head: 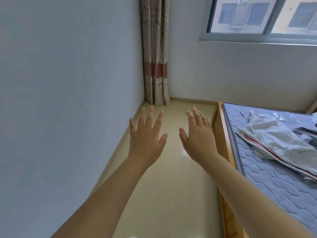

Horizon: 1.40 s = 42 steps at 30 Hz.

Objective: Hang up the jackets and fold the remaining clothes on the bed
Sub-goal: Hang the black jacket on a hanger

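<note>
Both my hands are stretched out in front of me over the floor, palms down and fingers spread. My left hand (147, 133) and my right hand (197, 134) hold nothing and touch nothing. At the right stands the bed (267, 182) with a blue quilted mattress. On it lies a crumpled white garment with a red stripe (274, 140), well to the right of my right hand. A dark piece of clothing (307, 133) shows at the right edge, partly cut off.
A bare wall (68, 100) runs close along my left. A cream floor strip (171, 169) lies between wall and wooden bed frame (223, 145). A patterned curtain (156, 57) hangs in the far corner; a window (264, 18) sits above the bed.
</note>
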Motion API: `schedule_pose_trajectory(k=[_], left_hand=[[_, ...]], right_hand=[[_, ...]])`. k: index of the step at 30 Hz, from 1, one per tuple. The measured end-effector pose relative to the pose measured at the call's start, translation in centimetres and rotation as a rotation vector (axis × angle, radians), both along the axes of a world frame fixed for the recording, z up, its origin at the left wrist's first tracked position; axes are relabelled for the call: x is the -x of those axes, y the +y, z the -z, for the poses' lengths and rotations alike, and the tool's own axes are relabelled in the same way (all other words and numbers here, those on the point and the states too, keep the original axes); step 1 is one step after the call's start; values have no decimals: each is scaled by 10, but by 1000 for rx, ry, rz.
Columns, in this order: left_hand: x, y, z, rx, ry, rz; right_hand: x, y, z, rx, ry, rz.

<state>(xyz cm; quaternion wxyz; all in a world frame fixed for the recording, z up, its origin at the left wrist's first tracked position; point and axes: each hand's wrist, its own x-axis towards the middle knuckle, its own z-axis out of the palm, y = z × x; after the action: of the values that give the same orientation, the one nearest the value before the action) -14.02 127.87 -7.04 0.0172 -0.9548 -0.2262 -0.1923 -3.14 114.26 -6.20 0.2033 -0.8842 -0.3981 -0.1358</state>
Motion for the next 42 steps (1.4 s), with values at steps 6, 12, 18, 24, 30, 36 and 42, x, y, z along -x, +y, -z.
schedule_pose_trajectory(k=[6, 12, 18, 24, 30, 36, 42], left_hand=[[-107, 136, -16, -9, -11, 133], [-247, 208, -28, -18, -13, 282], [-420, 237, 2, -77, -27, 419], [-611, 268, 1, -67, 8, 462], [-765, 312, -4, -27, 46, 462], [-929, 365, 11, -27, 91, 466], [-1130, 402, 2, 28, 75, 526]], right_hand=[[-86, 123, -7, 12, -38, 129], [-200, 184, -22, 8, -52, 276], [-353, 210, -5, -26, -73, 377], [-540, 238, -6, -44, -26, 426], [-698, 282, -5, 15, -20, 423], [-862, 335, 14, 9, -34, 446], [-1056, 380, 8, -28, 33, 518]])
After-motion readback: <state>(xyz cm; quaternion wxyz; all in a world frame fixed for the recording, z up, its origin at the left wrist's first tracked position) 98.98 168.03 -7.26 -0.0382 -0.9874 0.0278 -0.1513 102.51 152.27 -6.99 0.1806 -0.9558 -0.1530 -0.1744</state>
